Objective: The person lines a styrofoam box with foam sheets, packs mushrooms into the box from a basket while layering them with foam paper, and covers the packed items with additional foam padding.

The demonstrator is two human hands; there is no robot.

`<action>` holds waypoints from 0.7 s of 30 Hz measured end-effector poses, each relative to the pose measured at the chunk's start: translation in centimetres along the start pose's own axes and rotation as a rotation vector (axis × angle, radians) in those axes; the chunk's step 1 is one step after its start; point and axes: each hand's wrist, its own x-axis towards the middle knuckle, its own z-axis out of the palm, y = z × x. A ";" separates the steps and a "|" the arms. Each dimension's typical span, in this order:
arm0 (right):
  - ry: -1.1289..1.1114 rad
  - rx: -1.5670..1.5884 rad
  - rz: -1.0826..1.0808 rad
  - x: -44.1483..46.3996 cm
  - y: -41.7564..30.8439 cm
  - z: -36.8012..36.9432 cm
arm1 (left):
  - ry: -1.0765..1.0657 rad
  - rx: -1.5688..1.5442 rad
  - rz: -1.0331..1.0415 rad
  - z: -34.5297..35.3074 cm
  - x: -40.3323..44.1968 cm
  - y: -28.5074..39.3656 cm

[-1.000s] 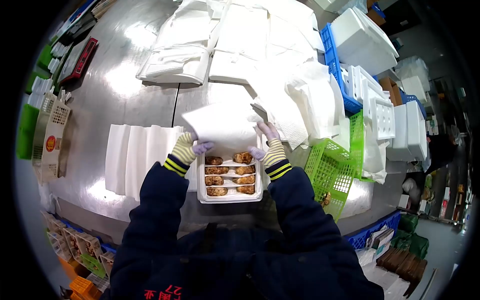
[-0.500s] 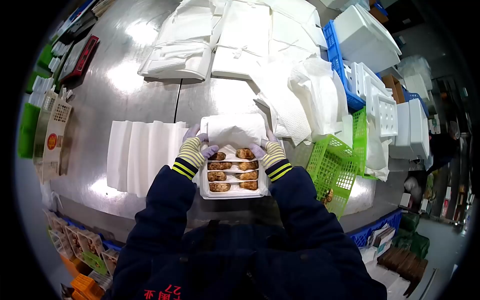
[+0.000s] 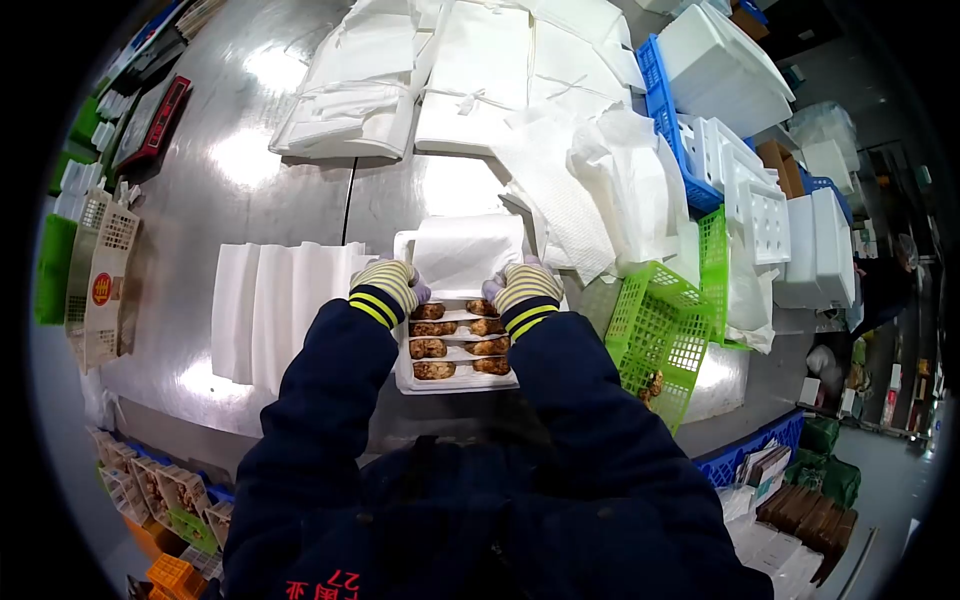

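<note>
A white foam tray (image 3: 407,383) stands near the table's front edge. Brown mushroom-like pieces (image 3: 433,370) lie in it in two columns, with white paper folded between the rows. A white paper sheet (image 3: 468,250) covers the tray's far part. My left hand (image 3: 398,282), in a striped glove with lilac fingertips, is closed on the sheet's left edge. At the right edge, my right hand (image 3: 521,283) pinches the same sheet, its knuckles above the tray's rim. Both thumbs point inward over the top row. Left of the tray lies a pleated stack of white paper (image 3: 285,310).
Wrapped white paper bundles (image 3: 475,80) lie at the back. On the right are loose white paper (image 3: 625,180), green baskets (image 3: 660,325), a blue crate (image 3: 675,120) and foam boxes (image 3: 725,70). A red-edged scale (image 3: 155,125) and beige basket (image 3: 100,270) stand left.
The lifted paper sheet has come down onto the tray's far part. Both my hands now sit lower at its edges, with the fingers curled in.
</note>
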 end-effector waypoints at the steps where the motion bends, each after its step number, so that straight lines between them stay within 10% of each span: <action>1: -0.004 -0.004 -0.002 0.0 0.0 0.2 | 0.072 -0.017 -0.023 0.1 -0.3 0.3; 4: -0.040 -0.005 0.022 0.9 0.2 0.9 | 0.101 0.106 -0.095 -0.2 -1.5 1.5; 6: 0.012 0.029 -0.013 0.8 0.5 1.3 | 0.850 0.219 0.116 2.9 -3.0 0.4; 8: 0.059 0.034 -0.038 0.1 0.4 1.0 | 1.088 0.040 0.419 3.8 -2.6 0.0; 14: -0.016 0.050 -0.059 -0.5 0.6 0.0 | 0.739 0.225 0.557 8.2 -1.2 0.7; 17: 0.873 0.000 -0.418 -2.6 2.1 2.1 | 0.818 0.169 0.551 9.0 -1.1 0.6; 21: 0.685 -0.152 -0.657 -3.1 1.4 4.7 | 0.800 0.158 0.550 8.9 -1.4 0.5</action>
